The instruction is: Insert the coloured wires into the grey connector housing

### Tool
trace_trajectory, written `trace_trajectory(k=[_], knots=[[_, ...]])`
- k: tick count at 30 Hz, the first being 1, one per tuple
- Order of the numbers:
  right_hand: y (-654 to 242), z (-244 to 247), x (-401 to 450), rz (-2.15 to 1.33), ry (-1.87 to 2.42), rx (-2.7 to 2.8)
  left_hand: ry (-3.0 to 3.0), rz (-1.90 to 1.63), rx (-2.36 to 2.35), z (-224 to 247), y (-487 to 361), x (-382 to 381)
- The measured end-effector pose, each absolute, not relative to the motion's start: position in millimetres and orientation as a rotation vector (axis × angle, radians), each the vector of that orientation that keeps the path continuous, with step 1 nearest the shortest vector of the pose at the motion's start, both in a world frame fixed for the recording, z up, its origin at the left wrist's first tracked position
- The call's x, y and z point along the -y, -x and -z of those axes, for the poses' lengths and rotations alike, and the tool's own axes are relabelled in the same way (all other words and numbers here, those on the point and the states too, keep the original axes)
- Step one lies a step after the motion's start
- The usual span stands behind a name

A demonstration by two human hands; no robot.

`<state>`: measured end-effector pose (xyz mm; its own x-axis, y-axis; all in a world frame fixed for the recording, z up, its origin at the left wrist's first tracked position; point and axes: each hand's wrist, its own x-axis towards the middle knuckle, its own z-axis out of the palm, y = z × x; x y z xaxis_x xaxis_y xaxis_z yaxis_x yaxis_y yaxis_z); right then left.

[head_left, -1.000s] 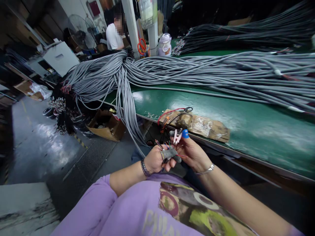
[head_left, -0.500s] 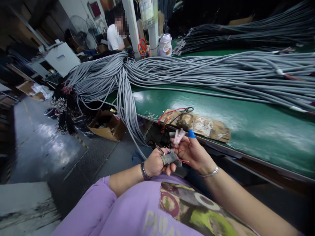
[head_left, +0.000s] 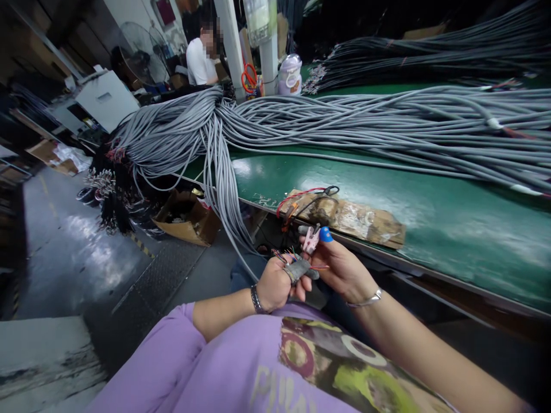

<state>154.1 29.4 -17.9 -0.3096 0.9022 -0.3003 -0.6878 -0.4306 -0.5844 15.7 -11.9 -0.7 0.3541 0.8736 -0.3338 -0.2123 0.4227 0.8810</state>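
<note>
Dark grey wrapping covers some fingers of my left hand (head_left: 282,281), which is closed around the end of a grey cable (head_left: 247,265). Thin coloured wires (head_left: 293,253) stick out at its fingertips. Close on the right, my right hand (head_left: 338,264) pinches a small pale pink clip (head_left: 310,240) between thumb and fingers. A blue cover (head_left: 326,234) sits on the right thumb. Red wire ends (head_left: 319,267) show between the two hands; what they join is hidden.
Grey cables (head_left: 353,123) lie across the green table (head_left: 451,223) and hang over its edge. A taped wooden board (head_left: 374,226) with wires lies near the front edge. An open carton (head_left: 185,226) stands below left. A person (head_left: 198,62) sits at the back.
My right hand has shifted slightly left, its thumb now nearer the pink clip, which has turned more upright. My left hand has barely moved.
</note>
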Motion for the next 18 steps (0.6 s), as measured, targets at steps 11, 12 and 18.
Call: trace_trajectory(k=[11, 12, 18], knots=[[-154.0, 12.3, -27.1, -1.942, 0.731, 0.39, -0.839, -0.804, -0.945, 5.9, -8.5, 18.1], [-154.5, 11.5, -27.5, -1.932, 0.753, 0.398, -0.838, -0.808, -0.945, 6.4, -7.8, 19.3], [-154.4, 7.9, -26.6, -1.877, 0.811, 0.446, -0.871, -0.902, -0.958, 5.7, -9.1, 19.6]])
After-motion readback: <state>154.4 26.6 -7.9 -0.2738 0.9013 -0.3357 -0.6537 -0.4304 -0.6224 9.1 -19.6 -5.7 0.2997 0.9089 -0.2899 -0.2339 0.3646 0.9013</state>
